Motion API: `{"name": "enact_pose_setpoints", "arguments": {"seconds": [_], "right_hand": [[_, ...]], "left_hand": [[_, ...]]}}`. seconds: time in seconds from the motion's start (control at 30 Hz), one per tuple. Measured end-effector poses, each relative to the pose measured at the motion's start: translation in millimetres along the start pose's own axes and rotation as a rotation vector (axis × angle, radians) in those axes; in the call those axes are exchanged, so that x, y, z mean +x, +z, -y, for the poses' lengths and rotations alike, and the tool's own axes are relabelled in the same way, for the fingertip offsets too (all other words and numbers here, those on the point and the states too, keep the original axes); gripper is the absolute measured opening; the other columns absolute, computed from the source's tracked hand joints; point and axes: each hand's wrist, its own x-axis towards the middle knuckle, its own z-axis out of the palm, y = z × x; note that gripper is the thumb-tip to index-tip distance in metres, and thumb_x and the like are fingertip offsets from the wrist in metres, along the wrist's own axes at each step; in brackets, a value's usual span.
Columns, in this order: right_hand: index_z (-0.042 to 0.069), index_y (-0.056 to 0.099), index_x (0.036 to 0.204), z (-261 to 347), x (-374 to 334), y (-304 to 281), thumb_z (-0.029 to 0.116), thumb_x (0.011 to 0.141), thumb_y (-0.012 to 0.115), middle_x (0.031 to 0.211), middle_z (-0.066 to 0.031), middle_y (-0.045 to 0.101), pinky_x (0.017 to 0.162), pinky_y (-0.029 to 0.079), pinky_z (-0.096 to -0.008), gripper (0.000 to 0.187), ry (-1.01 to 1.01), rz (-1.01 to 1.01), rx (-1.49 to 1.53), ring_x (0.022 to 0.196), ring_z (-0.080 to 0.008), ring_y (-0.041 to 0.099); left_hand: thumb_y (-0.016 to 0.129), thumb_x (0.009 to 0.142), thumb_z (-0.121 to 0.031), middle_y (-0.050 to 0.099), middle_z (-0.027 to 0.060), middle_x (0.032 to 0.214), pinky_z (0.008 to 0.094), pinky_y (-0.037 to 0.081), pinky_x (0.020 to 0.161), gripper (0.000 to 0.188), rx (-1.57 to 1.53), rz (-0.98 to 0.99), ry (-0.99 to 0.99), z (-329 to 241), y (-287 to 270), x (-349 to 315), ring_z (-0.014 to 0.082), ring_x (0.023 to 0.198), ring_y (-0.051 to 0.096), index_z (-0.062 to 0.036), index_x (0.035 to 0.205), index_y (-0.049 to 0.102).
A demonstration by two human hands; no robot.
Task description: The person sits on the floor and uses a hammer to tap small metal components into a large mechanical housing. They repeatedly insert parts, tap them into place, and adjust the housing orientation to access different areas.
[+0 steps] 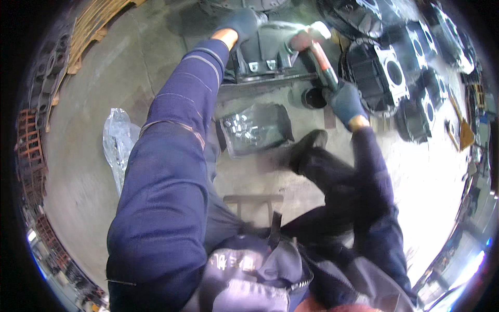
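Observation:
My right hand [345,102], in a dark glove, grips the handle of a mallet [323,62]. The mallet's red and white head is raised beside the right part of a large dark metal casting [267,49]. My left hand [241,25], gloved too, reaches over the casting's upper left part. Its fingers look bent together, but blur hides what they hold, if anything. Between my arms and legs an open clear plastic bag [254,129] lies on the floor with several small shiny metal pieces in it. A dark round cup-like part [313,98] stands below the mallet.
Several dark metal housings [379,75] with round bores stand close together at the right. Another crumpled plastic bag [118,136] lies left of my left arm. A wooden pallet [96,31] is at the far left. My dark shoe [311,148] is near the bag of pieces.

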Motion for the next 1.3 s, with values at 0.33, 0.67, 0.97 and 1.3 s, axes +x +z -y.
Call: {"name": "enact_pose_setpoints", "arguments": {"seconds": [0.33,0.67,0.97,1.3], "right_hand": [[0.003,0.071,0.102,37,21,-145,0.022,0.101,0.06,0.083,-0.01,0.072,0.056,0.052,-0.0353,0.022,-0.296,-0.674,-0.004,0.07,-0.0202,0.068],[-0.001,0.072,0.109,-45,30,-34,0.035,0.088,0.073,0.101,-0.027,0.073,0.087,0.056,-0.0485,0.042,-0.068,-0.134,-0.29,0.098,-0.0435,0.071],[0.003,0.071,0.106,28,16,-61,0.029,0.093,0.066,0.089,-0.0236,0.072,0.078,0.055,-0.0467,0.029,-0.342,-0.789,-0.017,0.087,-0.0415,0.069],[0.007,0.076,0.109,-8,48,-113,0.036,0.095,0.067,0.1,-0.0204,0.077,0.079,0.058,-0.0392,0.033,-0.352,-0.434,-0.584,0.091,-0.0334,0.075]], "left_hand": [[0.048,0.103,-0.05,0.068,0.0262,0.124,0.0485,0.05,0.101,0.056,0.003,-0.035,0.029,0,-6,-2,0.0431,0.116,0.066,-0.0031,0.12,0.073],[0.05,0.101,-0.051,0.069,0.0319,0.111,0.0495,0.052,0.093,0.061,-0.001,-0.011,0.05,-2,-1,-4,0.0449,0.106,0.069,0.0045,0.109,0.073],[0.048,0.103,-0.049,0.067,0.0274,0.126,0.0498,0.049,0.101,0.055,-0.003,-0.002,0.015,-4,-8,-4,0.0442,0.116,0.065,-0.0032,0.122,0.072],[0.049,0.102,-0.048,0.068,0.0288,0.121,0.05,0.05,0.099,0.054,-0.025,-0.199,-0.01,-8,6,-12,0.0448,0.114,0.066,-0.0017,0.117,0.073]]}}
